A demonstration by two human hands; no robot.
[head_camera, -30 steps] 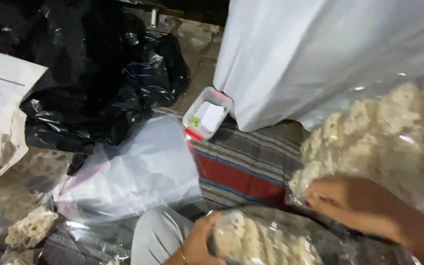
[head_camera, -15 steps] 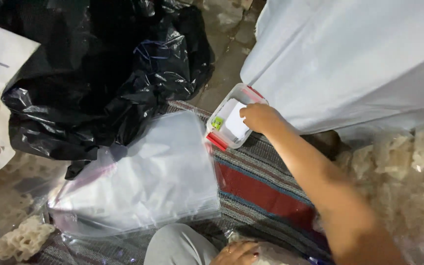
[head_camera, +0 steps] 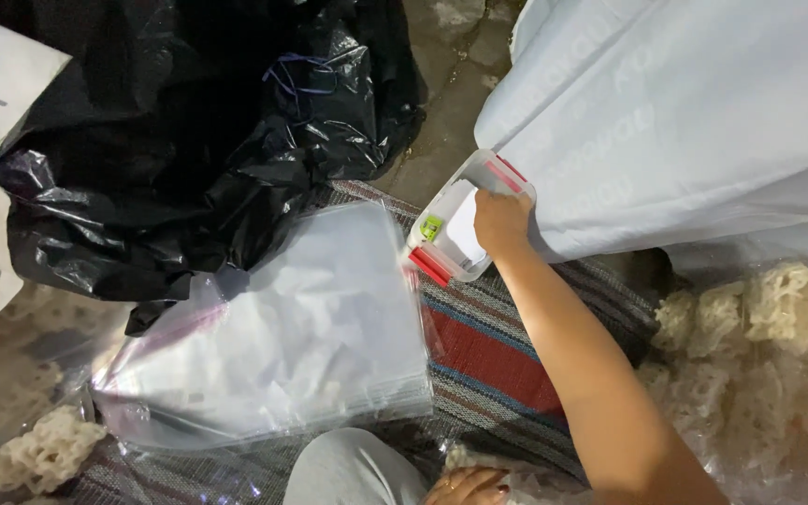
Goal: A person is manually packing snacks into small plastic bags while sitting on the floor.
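The right hand (head_camera: pixel 500 223) has moved from the cracker bag (head_camera: pixel 759 365) up to the box (head_camera: pixel 465 220) at one o'clock, fingers now dipped among its paper slips (head_camera: pixel 460 238); whether they pinch one I cannot tell. The left hand (head_camera: pixel 465 486) rests flat on a bag at six.

1. The small box (head_camera: pixel 468 220) is clear, hard plastic with red plastic clips; the slips inside look like matt white paper.
2. The black bag (head_camera: pixel 208 122) is thin, crinkled plastic film with glossy highlights.
3. The stack of clear bags (head_camera: pixel 282 327) is smooth, shiny plastic film.
4. The striped mat (head_camera: pixel 488 346) is coarse woven cloth, matt.
5. The white sack (head_camera: pixel 703 112) looks smooth with a dull sheen.
6. The crackers (head_camera: pixel 44 454) are pale, rough and lacy.
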